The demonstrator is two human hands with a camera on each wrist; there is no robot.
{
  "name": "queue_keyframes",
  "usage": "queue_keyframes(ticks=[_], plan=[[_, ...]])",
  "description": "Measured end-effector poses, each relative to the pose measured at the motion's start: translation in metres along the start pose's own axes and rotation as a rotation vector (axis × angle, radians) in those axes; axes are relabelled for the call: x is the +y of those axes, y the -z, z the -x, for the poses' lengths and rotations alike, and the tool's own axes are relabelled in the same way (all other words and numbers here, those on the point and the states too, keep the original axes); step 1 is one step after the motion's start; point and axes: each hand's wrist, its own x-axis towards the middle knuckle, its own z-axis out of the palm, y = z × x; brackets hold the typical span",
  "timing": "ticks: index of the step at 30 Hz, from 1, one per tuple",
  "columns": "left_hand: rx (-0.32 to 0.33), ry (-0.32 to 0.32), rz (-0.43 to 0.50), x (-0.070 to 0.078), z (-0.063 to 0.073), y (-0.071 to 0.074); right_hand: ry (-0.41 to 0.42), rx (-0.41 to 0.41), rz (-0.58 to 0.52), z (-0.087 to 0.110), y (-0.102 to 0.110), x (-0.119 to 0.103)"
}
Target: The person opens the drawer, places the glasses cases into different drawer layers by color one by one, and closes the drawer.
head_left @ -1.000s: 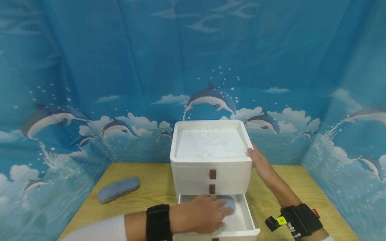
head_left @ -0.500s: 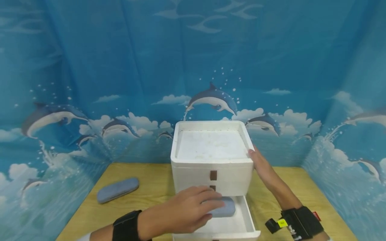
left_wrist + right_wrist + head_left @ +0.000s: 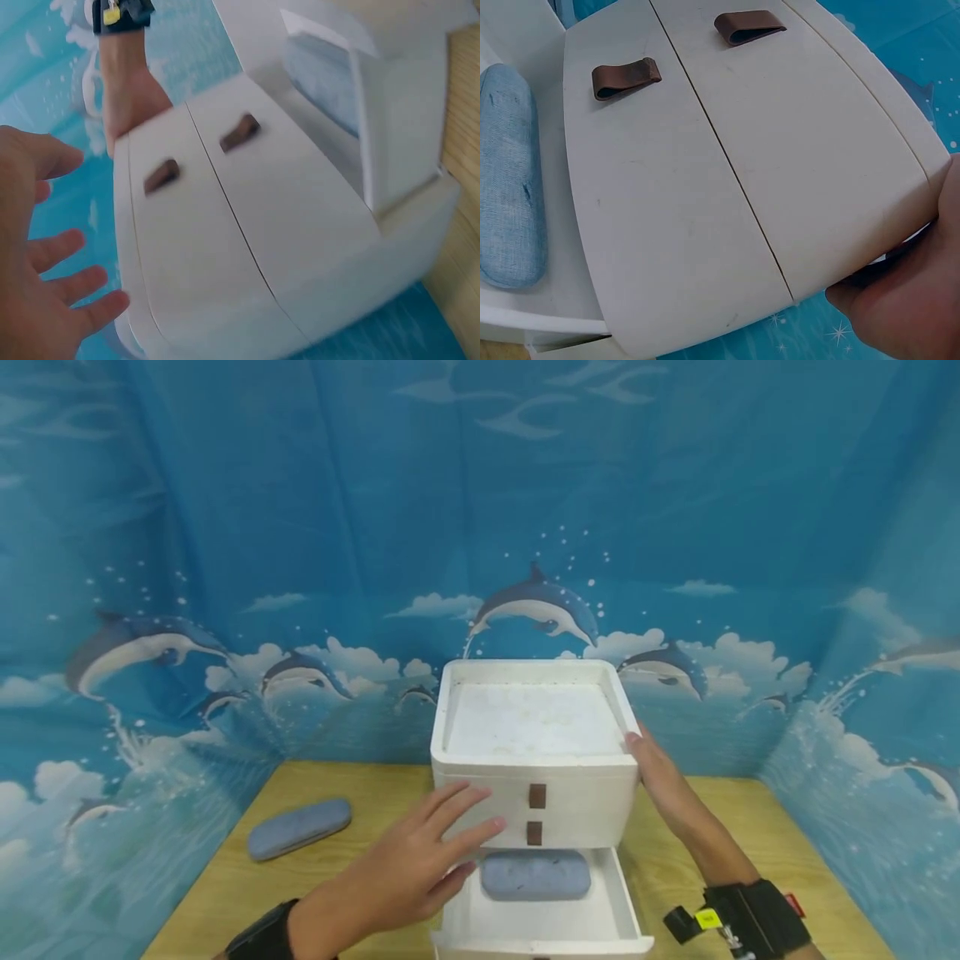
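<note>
A blue-grey glasses case lies crosswise in the pulled-out lower drawer of a white drawer cabinet. My left hand hovers to the left of that drawer, fingers spread and holding nothing. In the left wrist view, the left hand's fingers stand apart from the cabinet front. My right hand holds the cabinet's upper right side, its thumb at the top rim; the other fingers are mostly hidden. The right wrist view shows the glasses case beside the two shut upper drawers.
A second blue-grey glasses case lies on the wooden table left of the cabinet. Brown pull tabs mark the drawer fronts. A dolphin-print curtain surrounds the table at the back and sides.
My left hand has drawn out of the drawer and moved left, fingers spreading, off the glasses case, which is now fully seen in the drawer. My right hand stays at the cabinet's side.
</note>
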Motion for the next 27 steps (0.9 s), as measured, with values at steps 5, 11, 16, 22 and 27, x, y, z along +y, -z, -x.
queue_keyframes(ticks=[5, 11, 16, 22, 27], plan=[[0.096, 0.107, -0.029, -0.019, 0.019, 0.001, -0.005, -0.007, 0.001, 0.001, 0.000, 0.002], [0.095, 0.258, -0.040, -0.043, 0.043, 0.003, 0.001, -0.007, -0.012, 0.000, 0.001, 0.002], [0.056, 0.342, -0.078, -0.059, 0.060, 0.002, 0.002, -0.009, -0.013, -0.001, 0.000, 0.001], [-0.056, 0.479, -0.096, -0.082, 0.079, -0.004, -0.001, -0.002, -0.013, -0.001, 0.000, 0.000], [-0.171, 0.575, -0.102, -0.103, 0.100, -0.011, -0.008, -0.003, -0.006, 0.000, 0.000, 0.000]])
